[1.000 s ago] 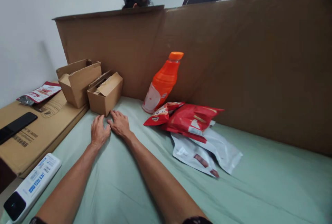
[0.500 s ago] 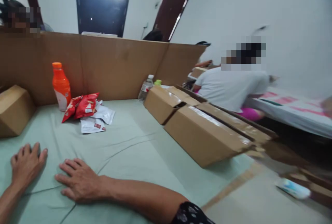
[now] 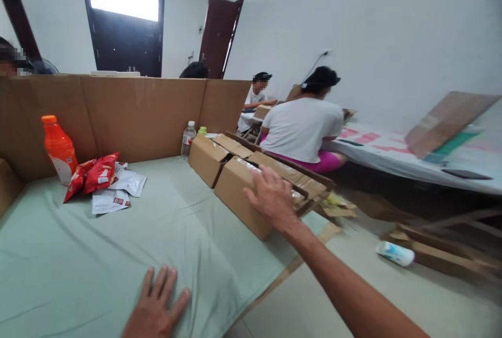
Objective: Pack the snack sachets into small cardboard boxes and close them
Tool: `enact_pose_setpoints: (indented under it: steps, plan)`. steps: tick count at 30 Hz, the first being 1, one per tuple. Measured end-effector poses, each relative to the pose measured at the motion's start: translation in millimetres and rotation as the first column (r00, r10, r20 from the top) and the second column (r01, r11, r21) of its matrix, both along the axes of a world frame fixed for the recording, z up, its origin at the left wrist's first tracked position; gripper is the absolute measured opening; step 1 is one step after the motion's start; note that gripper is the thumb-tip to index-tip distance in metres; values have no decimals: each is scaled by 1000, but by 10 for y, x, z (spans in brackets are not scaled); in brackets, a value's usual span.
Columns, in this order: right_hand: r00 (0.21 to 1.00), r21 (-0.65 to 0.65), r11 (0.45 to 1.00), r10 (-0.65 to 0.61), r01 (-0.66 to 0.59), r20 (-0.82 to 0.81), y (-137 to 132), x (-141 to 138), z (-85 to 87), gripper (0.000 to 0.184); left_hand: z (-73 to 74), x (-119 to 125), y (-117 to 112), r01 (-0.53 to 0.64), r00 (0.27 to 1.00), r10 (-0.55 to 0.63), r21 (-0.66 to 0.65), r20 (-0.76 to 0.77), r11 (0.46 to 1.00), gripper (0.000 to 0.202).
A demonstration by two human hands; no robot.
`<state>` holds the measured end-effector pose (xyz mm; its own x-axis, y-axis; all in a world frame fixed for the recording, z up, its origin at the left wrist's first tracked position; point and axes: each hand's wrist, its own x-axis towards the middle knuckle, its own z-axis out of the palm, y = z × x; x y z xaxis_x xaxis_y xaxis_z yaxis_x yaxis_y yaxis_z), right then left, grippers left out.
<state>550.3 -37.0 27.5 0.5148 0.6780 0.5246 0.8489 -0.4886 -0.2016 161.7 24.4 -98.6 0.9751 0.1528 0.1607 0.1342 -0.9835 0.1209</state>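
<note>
My right hand (image 3: 273, 195) reaches out over a brown cardboard box (image 3: 240, 191) at the right side of the bed-like surface, its fingers spread across the taped top. Whether the palm presses on the box or hovers just above it, I cannot tell. Low in the view, my left hand (image 3: 157, 304) lies flat on the pale green sheet (image 3: 168, 228), fingers apart. Behind the box stands a smaller cardboard box (image 3: 206, 160). Red snack bags (image 3: 101, 172) and white packets (image 3: 111, 200) lie at the left beside an orange bottle (image 3: 58, 147).
A cardboard wall (image 3: 157, 113) runs along the back. A clear bottle (image 3: 189, 137) stands in its corner. At the right, a person in a white shirt (image 3: 301, 129) sits by another covered table (image 3: 376, 155). A white-and-blue container (image 3: 395, 253) lies on the floor.
My right hand has moved off the sheet, rightward and forward to the cardboard box. The view has turned right, and my left hand remains on the sheet.
</note>
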Motion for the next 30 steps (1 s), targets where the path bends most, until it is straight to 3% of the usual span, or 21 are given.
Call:
enact_pose_setpoints:
  steps: [2, 5, 9, 12, 15, 17, 20, 23, 25, 27, 30]
  plan:
    - [995, -6, 996, -94, 94, -17, -91, 211, 98, 53, -1, 119, -112, 97, 995, -97, -21, 6, 995, 56]
    - [988, -46, 990, -139, 136, -71, -91, 323, 146, 50, 104, 134, -192, 115, 993, -113, -149, 22, 982, 47]
    - [989, -70, 994, -91, 83, -117, 3, 186, 191, 49, 342, -96, -163, -38, 996, 75, -488, 56, 872, 57]
    - [988, -88, 993, 65, -78, -142, 30, -100, 233, 36, 468, -317, -56, -164, 968, 239, -530, 76, 832, 58]
    - [958, -65, 966, 238, -251, -162, 5, -562, 268, 31, 576, -518, 83, -258, 913, 387, -555, 128, 791, 58]
    - [886, 5, 905, 418, -426, -201, -30, -954, 319, 30, 671, -640, 152, -306, 866, 471, -569, 165, 763, 63]
    - [628, 67, 681, 705, -729, -330, -95, -1543, 493, 28, 847, -804, 159, -340, 784, 561, -573, 266, 746, 75]
    - [375, 7, 444, 764, -896, -526, -143, -1931, 739, 33, 1024, -929, 49, -290, 687, 559, -531, 463, 796, 76]
    - [261, -2, 346, 705, -938, -659, -137, -2023, 858, 43, 1120, -988, -49, -260, 650, 521, -482, 553, 836, 66]
    - [175, 33, 323, 594, -946, -785, -99, -2007, 887, 55, 1191, -1031, -128, -250, 653, 482, -435, 584, 865, 43]
    - [118, 65, 363, 462, -930, -879, -13, -1890, 781, 61, 1247, -1069, -174, -193, 693, 398, -377, 601, 906, 11]
